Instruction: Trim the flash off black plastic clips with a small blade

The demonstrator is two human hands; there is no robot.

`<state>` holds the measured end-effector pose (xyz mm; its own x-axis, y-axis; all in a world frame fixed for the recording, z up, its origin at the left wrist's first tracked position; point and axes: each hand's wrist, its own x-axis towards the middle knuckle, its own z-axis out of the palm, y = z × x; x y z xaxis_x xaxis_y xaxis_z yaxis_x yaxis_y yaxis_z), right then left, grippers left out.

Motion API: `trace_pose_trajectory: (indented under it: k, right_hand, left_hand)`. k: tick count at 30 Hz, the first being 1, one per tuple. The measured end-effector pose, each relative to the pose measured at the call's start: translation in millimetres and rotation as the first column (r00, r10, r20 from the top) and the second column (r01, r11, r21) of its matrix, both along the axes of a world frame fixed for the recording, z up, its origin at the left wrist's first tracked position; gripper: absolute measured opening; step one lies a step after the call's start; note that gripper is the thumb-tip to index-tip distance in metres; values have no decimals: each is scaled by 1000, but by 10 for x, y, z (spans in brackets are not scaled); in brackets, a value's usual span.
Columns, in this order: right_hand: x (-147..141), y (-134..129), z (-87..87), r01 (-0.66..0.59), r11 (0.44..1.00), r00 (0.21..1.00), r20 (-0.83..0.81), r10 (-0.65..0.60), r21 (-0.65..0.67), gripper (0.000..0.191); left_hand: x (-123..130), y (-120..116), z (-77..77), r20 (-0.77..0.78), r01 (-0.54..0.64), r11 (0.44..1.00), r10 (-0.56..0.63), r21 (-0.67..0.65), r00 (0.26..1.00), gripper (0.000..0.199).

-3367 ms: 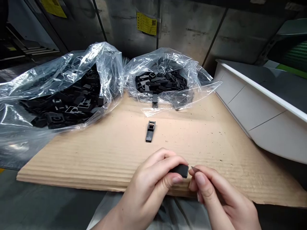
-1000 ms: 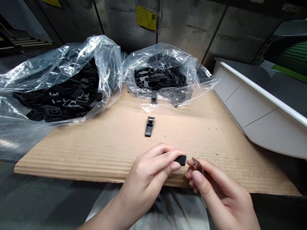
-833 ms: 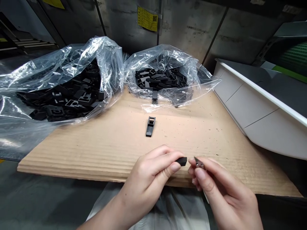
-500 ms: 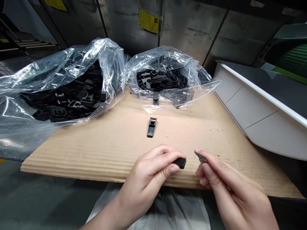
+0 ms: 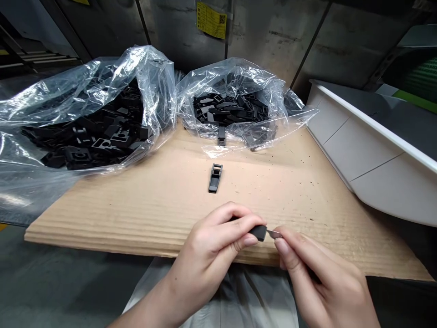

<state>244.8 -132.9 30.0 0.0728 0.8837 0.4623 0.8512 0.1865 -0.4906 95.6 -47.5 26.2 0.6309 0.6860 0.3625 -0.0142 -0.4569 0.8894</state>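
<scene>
Two plastic bags [image 5: 153, 82] beyond cardboard [image 5: 102, 223]; left hand [image 5: 211, 259] clenching a black part [image 5: 260, 233], right hand [image 5: 324, 284] pinching a blade [image 5: 273, 233].

Your left hand [image 5: 210, 257] pinches a black plastic part [image 5: 259, 233], and your right hand [image 5: 319, 278] has a small metal blade [image 5: 274, 234] right up against its end, over corrugated cardboard [image 5: 136, 223]. Another part [image 5: 215, 178] lies flat beyond, near two clear plastic bags [image 5: 152, 77] full of black parts.

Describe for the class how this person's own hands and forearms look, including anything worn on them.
The left hand and right hand are bare: no gloves, rings or watch show, and no sleeve shows on the forearms. The nails are short, without polish.
</scene>
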Motion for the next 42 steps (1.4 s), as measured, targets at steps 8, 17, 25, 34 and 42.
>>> trace_pose_trajectory:
  k: [8, 17, 25, 34, 42]
  right_hand:
    - [-116, -35, 37, 27, 970, 945, -309, -104, -243, 22]
    - [-43, 3, 64, -26, 992, 974, -225, -2, -120, 11]
    - [-107, -63, 2, -11, 967, 935, -346, -81, -256, 19]
    - [-133, -24, 123, -484, 723, 334, -868, -368, -493, 29]
    - [-45, 20, 18, -588, 807, -401, -845, -354, -58, 19]
  left_hand:
    - [18, 2, -12, 16, -24, 1000, 24, 16, 1000, 23]
    - [10, -19, -20, -8, -34, 999, 34, 24, 999, 22]
    - [50, -9, -24, -4, -70, 995, 71, 73, 998, 21]
    - [13, -40, -67, 4, -116, 983, 117, 143, 993, 24]
    - [40, -35, -97, -13, -115, 979, 119, 167, 993, 24]
